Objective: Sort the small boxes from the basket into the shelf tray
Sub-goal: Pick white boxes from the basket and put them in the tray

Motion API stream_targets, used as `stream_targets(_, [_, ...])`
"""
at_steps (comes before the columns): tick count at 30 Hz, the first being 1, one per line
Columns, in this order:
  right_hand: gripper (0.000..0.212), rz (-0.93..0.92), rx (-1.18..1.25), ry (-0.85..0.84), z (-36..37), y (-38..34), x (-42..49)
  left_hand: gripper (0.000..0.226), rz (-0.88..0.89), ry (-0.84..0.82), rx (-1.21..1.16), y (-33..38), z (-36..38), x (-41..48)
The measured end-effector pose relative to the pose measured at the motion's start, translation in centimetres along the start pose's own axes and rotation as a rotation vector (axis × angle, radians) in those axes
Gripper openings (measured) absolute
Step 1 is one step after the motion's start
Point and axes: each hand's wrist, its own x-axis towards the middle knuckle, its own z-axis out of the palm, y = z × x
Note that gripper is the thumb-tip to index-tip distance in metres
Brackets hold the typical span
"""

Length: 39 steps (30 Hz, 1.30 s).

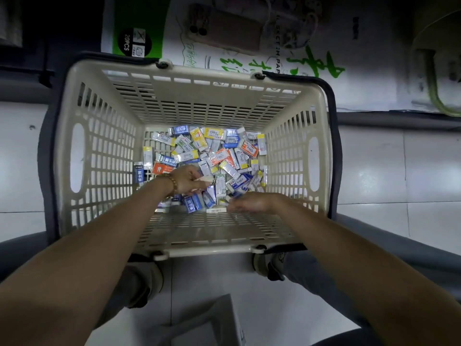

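**Both hands down in the basket, among the boxes**

The person is bent over a beige slotted basket (99, 151) that stands on the pale tiled floor, and both bare forearms reach down over its near rim. The small boxes (212, 151) lie in a loose heap across the basket's bottom, blue, yellow, orange and white, thickest toward the far wall and the right side.

The left hand (185, 179), with a beaded bracelet (171, 184) at the wrist, sits at the near left part of the heap. Its fingers are curled in, and thumb and fingertips pinch a white box (204, 180) just above the pile.

The right hand (249, 202) lies lower and nearer, back upward, pointing left along the near edge of the heap, with its fingertips at the blue boxes there. It is smeared with motion blur, so I cannot tell whether the fingers are spread or closed on anything.

Below the basket two shoes (270, 267) show on the tiles, and a grey container (214, 318) sits between the arms at the bottom edge. Beyond the basket a phone (224, 31) lies on a green-and-white paper pack (139, 26).
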Motion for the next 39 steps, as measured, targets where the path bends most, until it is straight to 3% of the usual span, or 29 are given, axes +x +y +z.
stream_targets(3, [0.057,0.007,-0.127,0.063,1.1,-0.2,1.3,0.019,-0.062,0.054,-0.262,-0.9,-1.0,-0.4])
stream_targets(7, [0.043,-0.122,-0.029,0.176,2.0,-1.1,1.9,0.023,-0.074,0.067,-0.408,-1.6,-1.4,-0.8])
stream_targets(11, [0.046,-0.134,-0.114,0.116,2.4,-1.4,2.7,0.037,-0.116,0.065,-0.536,-2.2,-1.7,-1.5])
stream_targets(14, [0.05,-0.122,-0.153,0.098,2.8,-1.5,3.1,0.018,-0.135,0.092,-0.615,-2.5,-1.9,-1.9])
stream_targets(16, [0.051,-0.111,-0.129,0.092,3.0,-1.6,3.3,0.006,-0.15,0.103,-0.597,-2.8,-2.0,-2.1])
stream_targets(23, [0.023,-0.221,0.024,0.256,3.1,-1.1,3.2,0.019,-0.162,0.13,-0.57,-3.0,-2.0,-2.4])
stream_targets(26, [0.028,-0.246,0.072,0.237,3.1,-1.1,2.9,0.004,-0.17,0.176,-0.54,-2.7,-1.9,-2.3])
stream_targets(28, [0.031,-0.234,0.085,0.198,2.9,-1.2,2.6,0.007,-0.162,0.226,-0.528,-2.5,-1.8,-2.2])
stream_targets(30, [0.034,-0.219,0.182,0.193,2.2,-1.4,2.1,0.017,-0.123,0.289,-0.503,-2.3,-1.9,-2.1])
stream_targets(34, [0.038,-0.208,0.741,0.239,0.2,-2.5,0.8,0.03,-0.081,0.343,-0.433,-2.1,-2.6,-2.3])
stream_targets(39, [0.037,-0.364,0.914,0.281,-1.9,-4.9,-1.0,0.029,-0.035,0.301,-0.463,-0.8,-2.8,-2.1])
